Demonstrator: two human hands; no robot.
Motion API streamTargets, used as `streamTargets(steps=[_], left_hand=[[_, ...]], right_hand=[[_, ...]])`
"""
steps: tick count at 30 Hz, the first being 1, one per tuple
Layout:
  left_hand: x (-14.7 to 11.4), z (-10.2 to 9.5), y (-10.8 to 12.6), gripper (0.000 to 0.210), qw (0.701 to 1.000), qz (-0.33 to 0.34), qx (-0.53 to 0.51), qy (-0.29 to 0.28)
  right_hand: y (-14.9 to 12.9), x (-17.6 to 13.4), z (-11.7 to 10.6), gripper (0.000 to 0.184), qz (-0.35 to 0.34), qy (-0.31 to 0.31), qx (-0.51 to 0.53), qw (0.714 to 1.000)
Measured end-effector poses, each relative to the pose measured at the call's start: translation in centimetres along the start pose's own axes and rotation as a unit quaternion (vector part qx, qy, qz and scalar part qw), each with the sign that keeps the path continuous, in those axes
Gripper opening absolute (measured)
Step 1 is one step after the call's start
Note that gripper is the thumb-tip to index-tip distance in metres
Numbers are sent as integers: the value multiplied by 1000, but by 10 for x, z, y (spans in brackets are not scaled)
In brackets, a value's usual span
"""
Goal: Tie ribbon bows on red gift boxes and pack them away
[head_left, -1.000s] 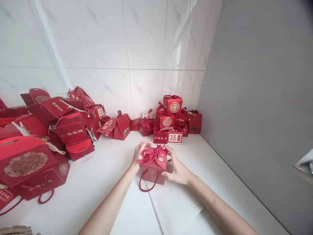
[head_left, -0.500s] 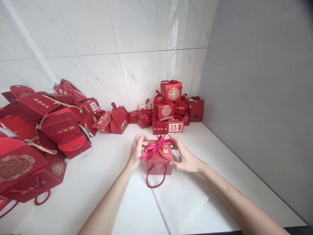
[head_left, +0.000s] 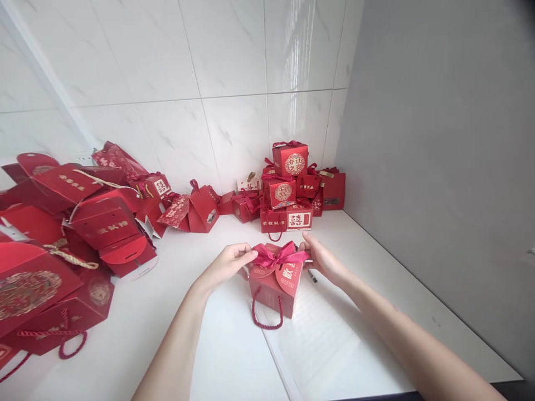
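A small red gift box (head_left: pixel 273 292) with gold lettering stands on the white table, turned at an angle. Its dark red rope handle (head_left: pixel 267 326) hangs down in front. A magenta ribbon bow (head_left: pixel 278 257) is tied across the top. Thumb and fingers of my left hand (head_left: pixel 228 262) pinch the left loop of the bow. On the other side, my right hand (head_left: pixel 324 263) has its fingers curled at the bow's right end, some of them hidden behind the ribbon.
Stacked red gift boxes (head_left: pixel 282 192) stand against the tiled wall. A heap of red boxes and bags (head_left: pixel 100 220) covers the left side. Beneath the box lies a sheet of paper (head_left: pixel 324 334), with a pen (head_left: pixel 312 275) near my right hand. A grey panel (head_left: pixel 438 139) rises on the right.
My hands have gone from the sides of the gift box to the ribbon bow. The box has turned slightly and come a little nearer, and the bow now spreads wider and straighter.
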State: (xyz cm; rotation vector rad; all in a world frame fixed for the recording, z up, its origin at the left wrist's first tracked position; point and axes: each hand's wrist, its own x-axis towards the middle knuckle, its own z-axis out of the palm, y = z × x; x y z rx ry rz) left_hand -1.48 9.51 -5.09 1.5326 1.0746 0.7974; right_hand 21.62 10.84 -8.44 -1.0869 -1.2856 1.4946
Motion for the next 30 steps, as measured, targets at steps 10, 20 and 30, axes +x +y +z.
streamTargets(steps=[10, 20, 30], left_hand=[[1, 8, -2, 33, 1000, 5, -29, -5], [2, 9, 0, 30, 995, 67, -29, 62], [1, 5, 0, 34, 997, 42, -32, 48]], right_hand=[[-1, -5, -6, 45, -32, -96, -26, 995], [-14, -9, -14, 39, -34, -127, -4, 991], [-24, -17, -31, 49, -23, -253, -214, 943]])
